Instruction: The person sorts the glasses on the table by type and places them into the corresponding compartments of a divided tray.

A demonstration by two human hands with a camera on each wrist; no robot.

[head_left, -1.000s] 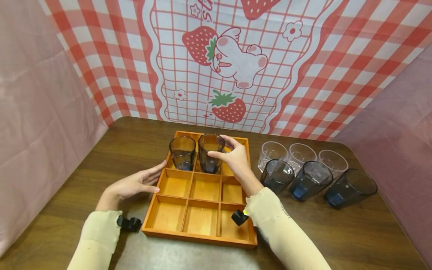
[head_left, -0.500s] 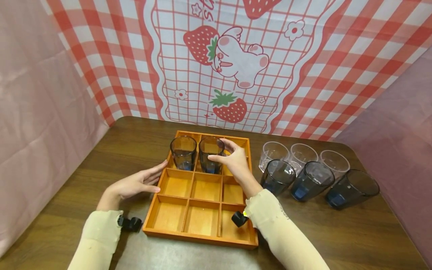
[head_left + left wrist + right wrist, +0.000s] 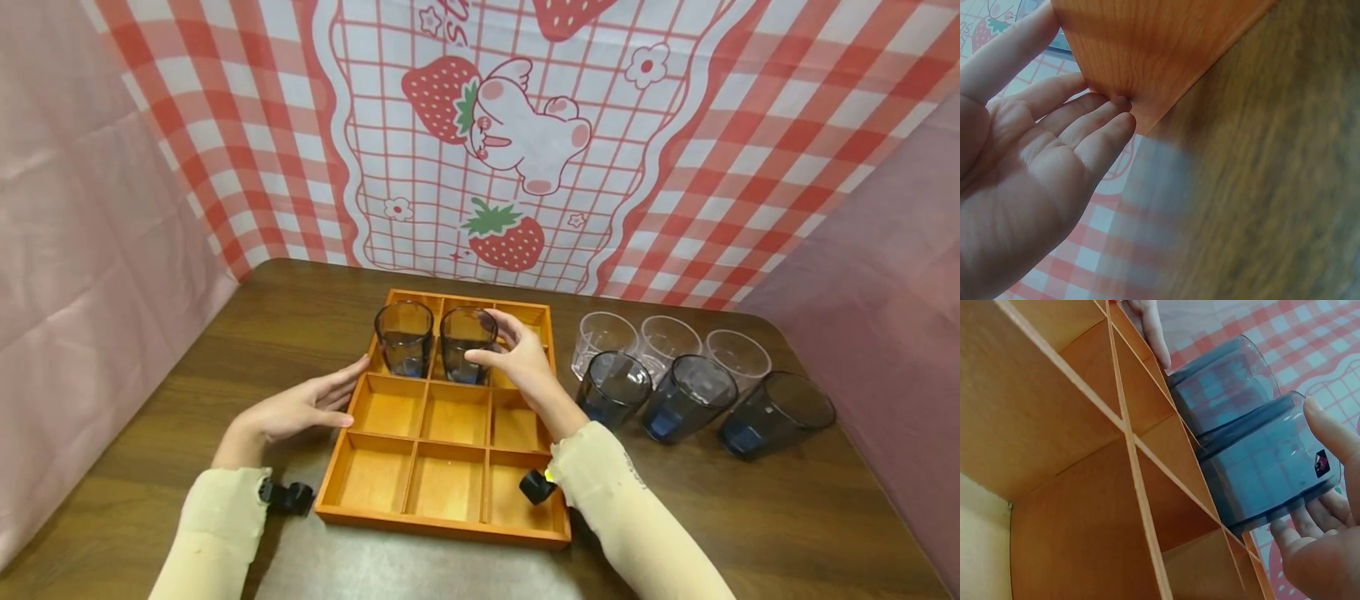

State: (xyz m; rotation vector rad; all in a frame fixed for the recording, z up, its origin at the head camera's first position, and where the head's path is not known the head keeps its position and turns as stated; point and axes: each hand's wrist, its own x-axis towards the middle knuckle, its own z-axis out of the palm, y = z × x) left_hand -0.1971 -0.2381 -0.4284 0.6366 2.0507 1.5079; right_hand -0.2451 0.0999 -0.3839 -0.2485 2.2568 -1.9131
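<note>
A wooden tray (image 3: 442,531) divided into square compartments lies on the table. Two dark tinted glasses stand upright in its back row: one glass (image 3: 403,343) in the left compartment, the other glass (image 3: 455,346) in the middle one. My right hand (image 3: 525,360) holds the middle glass from its right side, thumb in front and fingers behind; the right wrist view shows the thumb near its rim (image 3: 1322,464). My left hand (image 3: 296,407) touches the tray's left side with extended fingers, and in the left wrist view its fingertips (image 3: 1124,119) meet the outer wall.
Right of the tray stand three dark glasses (image 3: 690,398) in front, with three clear glasses (image 3: 671,337) behind them. A checked strawberry cloth (image 3: 510,167) hangs behind the table, and pink cloth (image 3: 90,208) hangs at the sides.
The middle glass has sunk slightly lower in its compartment, and my right hand has come down a little with it. My left hand stays at the tray's side.
</note>
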